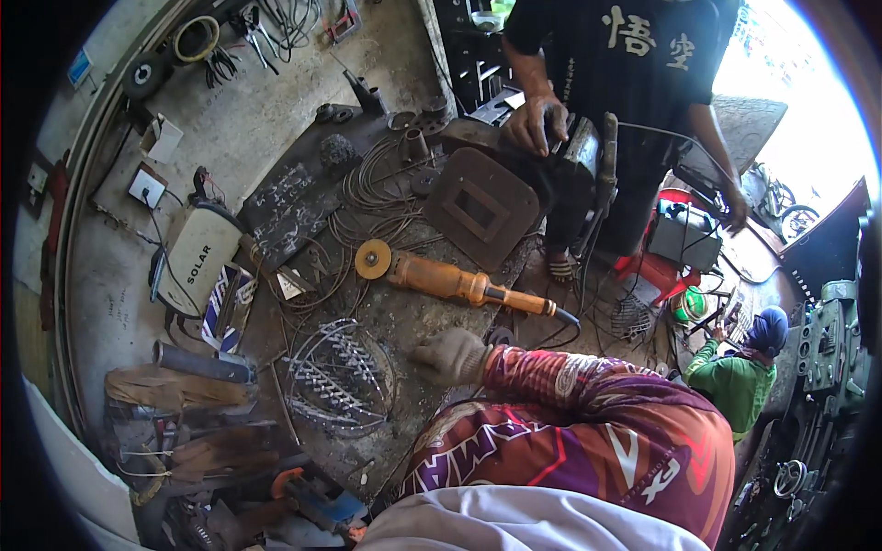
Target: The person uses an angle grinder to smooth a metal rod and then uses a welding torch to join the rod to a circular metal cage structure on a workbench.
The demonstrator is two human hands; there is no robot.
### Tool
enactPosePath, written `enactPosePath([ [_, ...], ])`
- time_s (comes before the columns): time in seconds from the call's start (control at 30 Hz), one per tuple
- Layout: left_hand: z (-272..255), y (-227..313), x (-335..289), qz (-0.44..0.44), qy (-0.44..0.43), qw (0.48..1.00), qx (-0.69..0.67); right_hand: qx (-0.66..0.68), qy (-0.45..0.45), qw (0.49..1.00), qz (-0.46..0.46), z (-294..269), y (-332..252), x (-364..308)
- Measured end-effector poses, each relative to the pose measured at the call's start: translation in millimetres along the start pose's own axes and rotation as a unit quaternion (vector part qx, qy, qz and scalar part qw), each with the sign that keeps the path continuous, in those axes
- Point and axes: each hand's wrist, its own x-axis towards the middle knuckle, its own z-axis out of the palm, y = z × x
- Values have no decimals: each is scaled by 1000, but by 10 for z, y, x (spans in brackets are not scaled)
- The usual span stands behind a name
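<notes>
My right hand [450, 355], in a pale grey work glove, is low over the metal bench with its fingers curled together. Whatever they may hold is hidden. Just left of the glove lies a leaf-shaped frame [338, 378] of thin metal rods, with rows of short twisted pieces inside it. Beyond the hand an orange angle grinder [441, 278] rests on the bench, its yellowish disc pointing left and its cord running off right. My left hand is not in view.
A brown welding shield [483, 208] lies behind the grinder, near a bench vise [588, 151]. Coiled wire [377, 179] spreads across the bench. One person [625, 110] stands behind the vise; another in green [735, 376] crouches right. A blue power tool [322, 500] lies at lower left.
</notes>
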Motion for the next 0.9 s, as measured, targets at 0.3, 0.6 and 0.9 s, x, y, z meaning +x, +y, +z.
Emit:
enactPosePath([
  [0.3, -132, -118, -110, -2, -3, 1000, 13, -8, -4, 1000, 14, -53, -54, 14],
  [0.6, -202, -137, -204, -14, 2, 1000, 20, -26, 8, 1000, 5, 25, -4, 20],
  [0.9, -272, -152, -283, -23, 8, 999, 30, -26, -18, 999, 21, -3, -3, 22],
])
